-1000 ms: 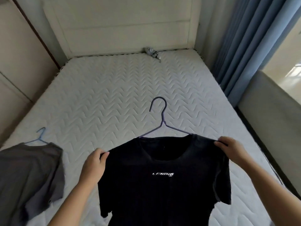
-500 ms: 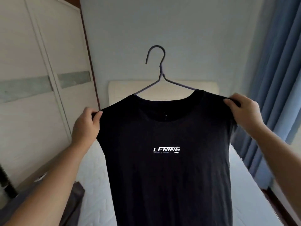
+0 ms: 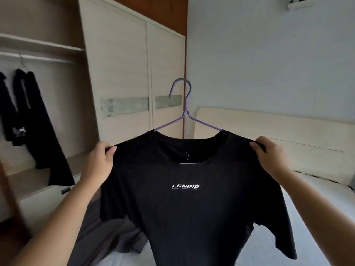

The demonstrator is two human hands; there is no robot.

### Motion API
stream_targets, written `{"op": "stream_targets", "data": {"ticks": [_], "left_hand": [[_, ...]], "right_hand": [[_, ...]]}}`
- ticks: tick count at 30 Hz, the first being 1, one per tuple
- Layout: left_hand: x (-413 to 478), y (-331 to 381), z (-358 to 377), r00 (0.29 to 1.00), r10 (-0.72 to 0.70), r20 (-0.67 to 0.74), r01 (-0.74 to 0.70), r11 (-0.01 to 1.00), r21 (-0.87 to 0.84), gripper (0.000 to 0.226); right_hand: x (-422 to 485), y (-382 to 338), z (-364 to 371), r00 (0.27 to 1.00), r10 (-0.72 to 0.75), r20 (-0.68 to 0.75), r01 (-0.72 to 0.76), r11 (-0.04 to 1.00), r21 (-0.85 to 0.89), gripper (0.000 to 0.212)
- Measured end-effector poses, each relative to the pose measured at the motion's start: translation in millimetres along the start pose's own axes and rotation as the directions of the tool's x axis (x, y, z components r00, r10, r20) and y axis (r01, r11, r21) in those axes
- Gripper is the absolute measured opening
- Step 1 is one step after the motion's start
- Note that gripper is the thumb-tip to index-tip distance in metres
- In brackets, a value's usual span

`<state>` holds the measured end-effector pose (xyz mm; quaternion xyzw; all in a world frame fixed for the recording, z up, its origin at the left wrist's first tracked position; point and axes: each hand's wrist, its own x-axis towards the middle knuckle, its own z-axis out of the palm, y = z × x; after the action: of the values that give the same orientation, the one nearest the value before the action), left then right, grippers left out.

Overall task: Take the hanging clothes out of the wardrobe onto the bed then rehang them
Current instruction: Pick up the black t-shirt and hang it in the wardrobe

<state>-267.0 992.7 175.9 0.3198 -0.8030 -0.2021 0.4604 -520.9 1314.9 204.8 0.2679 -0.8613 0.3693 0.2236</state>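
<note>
Left grip: your left hand pinches the black T-shirt at one shoulder.
Right grip: your right hand pinches the other shoulder.
Shirt: on purple hanger, held up above the bed.

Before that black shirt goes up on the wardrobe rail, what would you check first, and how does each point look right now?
1. Both hands grip the shirt: ok. The left hand and right hand each pinch a shoulder of the black shirt.
2. Shirt sits on the hanger: ok, the arms run into the collar.
3. Hook free to catch the rail: ok, it stands clear above the collar.
4. Wardrobe open: ok, the rail shows on the left.
5. Free space on the rail: ok, bare to the right of the dark clothes hanging there.
6. Hook facing the right way for the rail: cannot tell.
</note>
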Motion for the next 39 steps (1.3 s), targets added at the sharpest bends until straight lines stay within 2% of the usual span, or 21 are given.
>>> {"op": "stream_targets", "data": {"ticks": [1,2,3,5,8,13,16,21,24,27,31,34,39], "left_hand": [[-18.0,-52.1,-77.1,0.987,-0.141,-0.083,0.145,0.988,0.047,0.026],[-33.3,-90.8,-128.1,0.971,-0.173,-0.166,0.187,0.98,0.071,0.025],[-32.9,-100.7,-129.1,0.974,-0.158,-0.163,0.169,0.984,0.058,0.024],[-66.6,-162.4,-220.4,0.932,-0.256,-0.258,0.297,0.946,0.131,0.024],[-73.2,-168.4,-223.2,0.93,-0.244,-0.275,0.284,0.952,0.117,0.026],[-78.2,-175.2,-234.1,0.929,-0.214,-0.303,0.273,0.947,0.167,0.027],[-107.6,-234.2,-315.1,0.875,-0.286,-0.39,0.382,0.904,0.194,0.025],[-165.7,-317.2,-423.6,0.81,-0.373,-0.453,0.518,0.816,0.255,0.024],[-199.0,-349.6,-461.3,0.744,-0.471,-0.474,0.626,0.74,0.247,0.021],[-219.3,-377.0,-487.5,0.681,-0.532,-0.503,0.699,0.676,0.232,0.019],[-217.4,-413.4,-505.1,0.617,-0.562,-0.551,0.753,0.625,0.206,0.013],[-188.5,-447.4,-508.9,0.609,-0.548,-0.573,0.757,0.618,0.214,0.015],[-97.7,-501.3,-501.7,0.68,-0.493,-0.543,0.697,0.663,0.271,0.014]], "right_hand": [[-13.2,-64.9,55.4,0.988,-0.122,0.099,0.113,0.989,0.098,0.022],[-29.6,-113.1,93.4,0.971,-0.178,0.159,0.149,0.973,0.178,0.022],[-38.1,-123.3,88.8,0.97,-0.159,0.184,0.125,0.975,0.184,0.021],[-81.5,-203.8,156.8,0.92,-0.262,0.292,0.182,0.944,0.276,0.017],[-86.0,-208.2,159.7,0.917,-0.25,0.309,0.15,0.938,0.313,0.016],[-86.7,-222.1,164.5,0.906,-0.28,0.318,0.186,0.937,0.295,0.02],[-135.4,-302.2,218.4,0.833,-0.376,0.406,0.238,0.906,0.35,0.021],[-225.4,-419.3,298.7,0.695,-0.489,0.527,0.262,0.855,0.448,0.018],[-262.7,-467.1,343.6,0.581,-0.544,0.606,0.304,0.835,0.458,0.022],[-289.3,-511.5,381.8,0.489,-0.61,0.623,0.347,0.791,0.503,0.02],[-307.9,-562.0,439.0,0.416,-0.654,0.632,0.362,0.757,0.545,0.023],[-302.1,-593.5,488.4,0.401,-0.666,0.629,0.351,0.746,0.566,0.021],[-255.3,-638.6,567.3,0.457,-0.655,0.602,0.288,0.749,0.596,0.025]]}}
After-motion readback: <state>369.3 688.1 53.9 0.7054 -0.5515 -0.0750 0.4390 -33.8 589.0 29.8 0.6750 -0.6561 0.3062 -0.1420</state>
